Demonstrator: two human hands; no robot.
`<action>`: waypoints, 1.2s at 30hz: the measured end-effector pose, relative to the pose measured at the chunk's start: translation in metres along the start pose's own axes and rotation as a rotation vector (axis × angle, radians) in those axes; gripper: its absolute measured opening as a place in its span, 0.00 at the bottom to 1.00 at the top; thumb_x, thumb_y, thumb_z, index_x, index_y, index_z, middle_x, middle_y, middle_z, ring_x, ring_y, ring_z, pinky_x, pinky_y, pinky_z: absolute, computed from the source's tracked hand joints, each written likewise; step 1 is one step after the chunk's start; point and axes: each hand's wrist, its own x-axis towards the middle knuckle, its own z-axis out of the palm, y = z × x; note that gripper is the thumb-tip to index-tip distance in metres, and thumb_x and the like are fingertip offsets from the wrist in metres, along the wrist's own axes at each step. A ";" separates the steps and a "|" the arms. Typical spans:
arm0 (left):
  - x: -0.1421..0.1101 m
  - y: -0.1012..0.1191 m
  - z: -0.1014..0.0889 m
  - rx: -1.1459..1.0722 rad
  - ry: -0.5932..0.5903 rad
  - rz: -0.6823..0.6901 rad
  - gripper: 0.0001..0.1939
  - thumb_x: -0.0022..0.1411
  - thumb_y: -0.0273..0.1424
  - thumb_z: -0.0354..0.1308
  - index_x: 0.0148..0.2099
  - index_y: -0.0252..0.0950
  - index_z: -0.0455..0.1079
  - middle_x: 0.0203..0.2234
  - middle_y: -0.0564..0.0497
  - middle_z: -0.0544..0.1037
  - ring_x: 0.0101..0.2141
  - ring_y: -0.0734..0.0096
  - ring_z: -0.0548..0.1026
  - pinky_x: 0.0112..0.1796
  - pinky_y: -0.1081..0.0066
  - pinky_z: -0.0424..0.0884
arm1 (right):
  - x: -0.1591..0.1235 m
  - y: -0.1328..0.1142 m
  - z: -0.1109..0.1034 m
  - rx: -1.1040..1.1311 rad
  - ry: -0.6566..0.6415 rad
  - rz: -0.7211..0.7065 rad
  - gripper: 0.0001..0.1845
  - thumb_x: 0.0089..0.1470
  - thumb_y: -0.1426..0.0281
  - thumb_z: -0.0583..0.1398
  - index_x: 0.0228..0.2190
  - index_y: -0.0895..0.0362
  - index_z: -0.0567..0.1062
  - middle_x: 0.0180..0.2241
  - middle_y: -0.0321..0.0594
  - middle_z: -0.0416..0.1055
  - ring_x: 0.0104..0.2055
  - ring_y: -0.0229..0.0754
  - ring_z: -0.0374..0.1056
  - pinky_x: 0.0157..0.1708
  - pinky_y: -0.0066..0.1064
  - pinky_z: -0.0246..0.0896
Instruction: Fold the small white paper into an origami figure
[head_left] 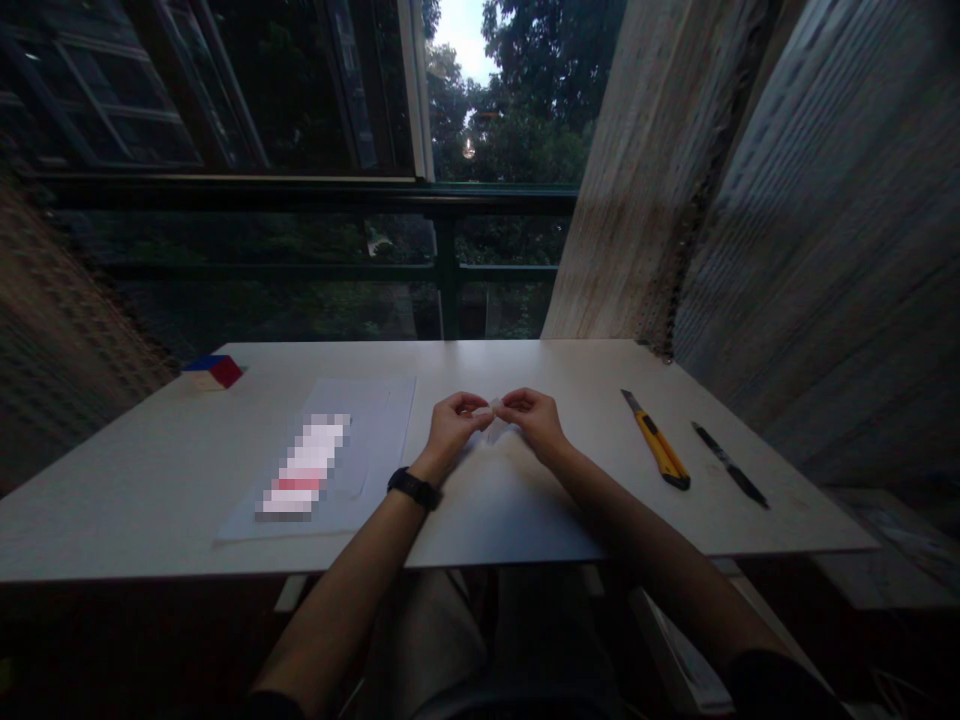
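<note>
Tabletop [540, 510] stretches white beneath my two hands, its far edge running below the window and its near edge crossed by both forearms. My left hand [454, 425], with a black wristband [414, 489], and my right hand [534, 415] meet near the middle. On each, thumb and index finger are pinched on a small whitish, see-through piece [493, 425], which hangs between them; I cannot make out its exact shape.

To the left, with a strip of tabletop between, I see the paper sheets [384, 430], their near edge close to the table's front edge. A red, blue and pale cube [217, 371] sits beyond them, by the left side edge. On my right, well apart from the hand, the yellow and black cutter [658, 445] lies aslant, blade end away from me. Just beside it, a dark pen [730, 465] lies nearer the right edge.

Blocky blurring covers a pale strip with a reddish band on the sheets, so I can read nothing there. I cannot read any brand on the cutter, pen or wristband.
</note>
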 end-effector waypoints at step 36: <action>0.006 -0.010 -0.002 0.121 0.026 0.079 0.15 0.36 0.33 0.68 0.28 0.32 0.70 0.21 0.50 0.74 0.22 0.73 0.70 0.25 0.73 0.65 | -0.001 -0.006 0.000 -0.136 -0.017 -0.123 0.15 0.34 0.59 0.67 0.22 0.57 0.75 0.24 0.39 0.73 0.27 0.40 0.68 0.32 0.33 0.63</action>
